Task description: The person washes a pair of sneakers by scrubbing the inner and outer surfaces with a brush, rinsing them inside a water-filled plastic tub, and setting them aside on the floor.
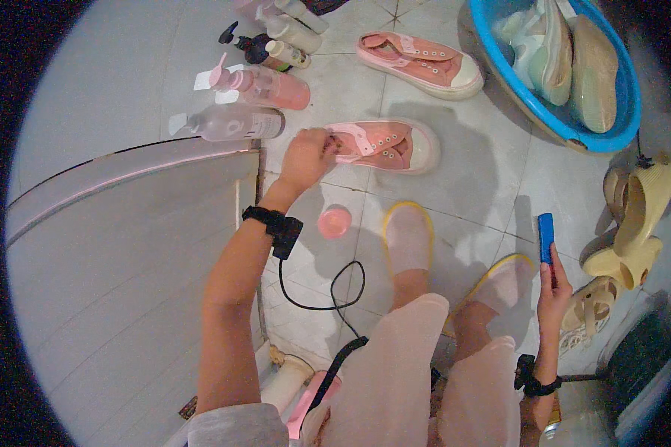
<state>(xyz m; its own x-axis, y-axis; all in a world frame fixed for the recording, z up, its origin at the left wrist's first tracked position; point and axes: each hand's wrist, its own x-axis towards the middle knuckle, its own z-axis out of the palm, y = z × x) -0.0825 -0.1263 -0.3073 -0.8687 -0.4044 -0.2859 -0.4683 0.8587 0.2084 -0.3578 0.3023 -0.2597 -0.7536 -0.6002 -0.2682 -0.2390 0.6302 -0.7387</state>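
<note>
My left hand (pixel 308 155) grips the heel end of a pink canvas sneaker (pixel 380 145) with a white rubber toe cap and bare eyelets without laces. Its toe points right; whether it rests on the floor or is slightly raised, I cannot tell. A second pink sneaker (pixel 419 64), also unlaced, lies farther off on the tiles. Low on the right, my right hand (pixel 556 288) holds a slim blue bar-shaped object (pixel 546 237) upright, with some red showing near the fingers. Its underside is hidden. A small round pink dish or lid (pixel 335 222) lies between my left forearm and my foot.
A blue basin (pixel 579 144) holds light-coloured shoes (pixel 592 75). Yellowish slippers (pixel 629 257) and a strapped sandal (pixel 592 302) sit along the right wall. Pump bottles (pixel 274 89) and a clear bottle (pixel 240 123) line the left. A black cable (pixel 313 308) hangs from my left wristband.
</note>
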